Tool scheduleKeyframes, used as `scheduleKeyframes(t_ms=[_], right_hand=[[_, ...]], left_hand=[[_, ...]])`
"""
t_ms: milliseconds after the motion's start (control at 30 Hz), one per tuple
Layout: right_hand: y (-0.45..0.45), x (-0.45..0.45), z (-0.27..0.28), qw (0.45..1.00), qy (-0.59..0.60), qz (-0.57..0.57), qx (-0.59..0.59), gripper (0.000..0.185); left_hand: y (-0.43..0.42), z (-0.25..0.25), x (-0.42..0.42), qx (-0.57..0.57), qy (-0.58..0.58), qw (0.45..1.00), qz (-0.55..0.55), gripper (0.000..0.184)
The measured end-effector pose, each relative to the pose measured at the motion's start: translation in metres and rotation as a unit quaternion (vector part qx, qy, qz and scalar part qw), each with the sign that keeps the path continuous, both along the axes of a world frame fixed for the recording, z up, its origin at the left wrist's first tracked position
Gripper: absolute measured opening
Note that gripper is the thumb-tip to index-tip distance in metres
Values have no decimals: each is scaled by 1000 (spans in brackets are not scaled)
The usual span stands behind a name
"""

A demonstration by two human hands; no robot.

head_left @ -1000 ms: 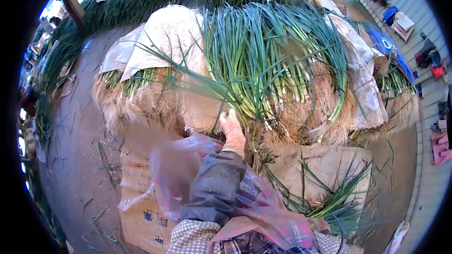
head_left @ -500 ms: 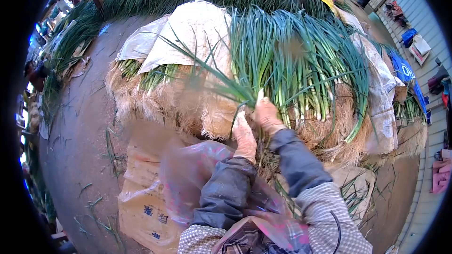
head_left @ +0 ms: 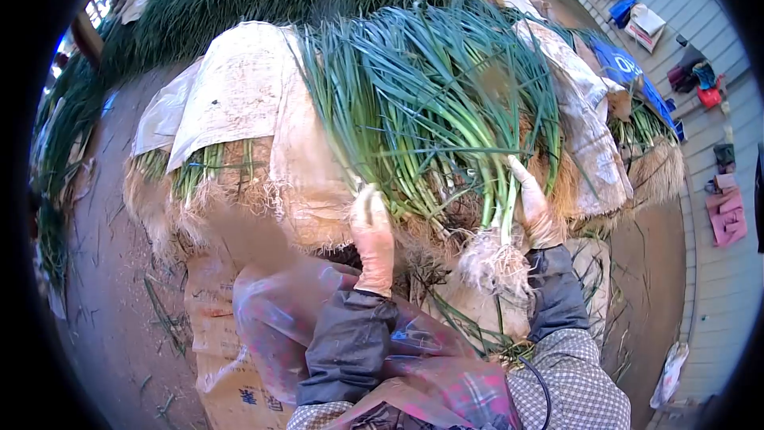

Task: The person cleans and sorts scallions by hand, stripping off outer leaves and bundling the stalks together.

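Observation:
Long green onions lie side by side in a wide pile, leaves away from me and roots toward me. At the pile's left part, beside a sackcloth, my gloved left hand has its fingers closed at the lower ends of some stalks. My gloved right hand is at the right, its fingers closed against the stalks of a bunch of green onions. That bunch's pale, tangled roots hang toward me, left of my right wrist. Part of the right-hand grip is hidden by the stalks.
White sackcloths cover green onions to the left and right. A long heap of green onions runs along the back. A printed sack and clear plastic lie near my lap. A corrugated wall stands at right, with cloths beside it.
My hands, close together before with stalks held across the pile, are now apart. The right moved right and the left is lower left in the pile. The view has turned right.

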State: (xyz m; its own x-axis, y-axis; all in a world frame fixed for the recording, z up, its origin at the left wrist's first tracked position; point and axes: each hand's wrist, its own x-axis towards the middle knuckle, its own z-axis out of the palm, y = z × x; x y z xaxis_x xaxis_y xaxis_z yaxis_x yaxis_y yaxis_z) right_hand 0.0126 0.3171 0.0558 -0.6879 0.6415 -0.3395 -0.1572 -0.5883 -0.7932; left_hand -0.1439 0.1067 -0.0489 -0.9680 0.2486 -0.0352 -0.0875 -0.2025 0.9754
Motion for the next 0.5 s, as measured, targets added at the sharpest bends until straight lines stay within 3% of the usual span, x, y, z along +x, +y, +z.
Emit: scheduleKeyframes(t_ms=[67, 100, 133, 200, 267, 300, 333, 400, 467, 500], right_hand=[[-12, 3, -7, 999, 38, 27, 0, 41], [-16, 3, -13, 999, 32, 28, 15, 42], [-24, 1, -15, 997, 63, 30, -16, 41], [-37, -2, -24, 995, 87, 20, -44, 38], [-42, -4, -37, 991, 120, 49, -34, 32], [-49, -5, -38, 994, 102, 38, -30, 29], [-55, -4, -37, 996, 84, 25, -26, 27], [-67, 1, -33, 1000, 5, 13, 13, 24], [-82, 16, -25, 998, -50, 22, 41, 25], [-88, 23, -28, 995, -70, 23, 64, 25]], left_hand=[[-2, 17, 16, 15, -40, 971, -234, 32], [4, -1, 28, -56, 14, 960, -274, 35], [2, 2, 41, 1, -96, 935, -342, 41], [4, 28, 65, 18, -76, 923, -376, 49], [10, 46, 87, 160, -286, 858, -395, 56], [14, 36, 90, 182, -315, 822, -439, 57], [16, 34, 94, 138, -265, 854, -426, 53], [11, 26, 95, 151, -399, 823, -375, 47], [7, 29, 95, 200, -391, 844, -307, 41], [7, 20, 93, 160, -340, 891, -257, 37]])
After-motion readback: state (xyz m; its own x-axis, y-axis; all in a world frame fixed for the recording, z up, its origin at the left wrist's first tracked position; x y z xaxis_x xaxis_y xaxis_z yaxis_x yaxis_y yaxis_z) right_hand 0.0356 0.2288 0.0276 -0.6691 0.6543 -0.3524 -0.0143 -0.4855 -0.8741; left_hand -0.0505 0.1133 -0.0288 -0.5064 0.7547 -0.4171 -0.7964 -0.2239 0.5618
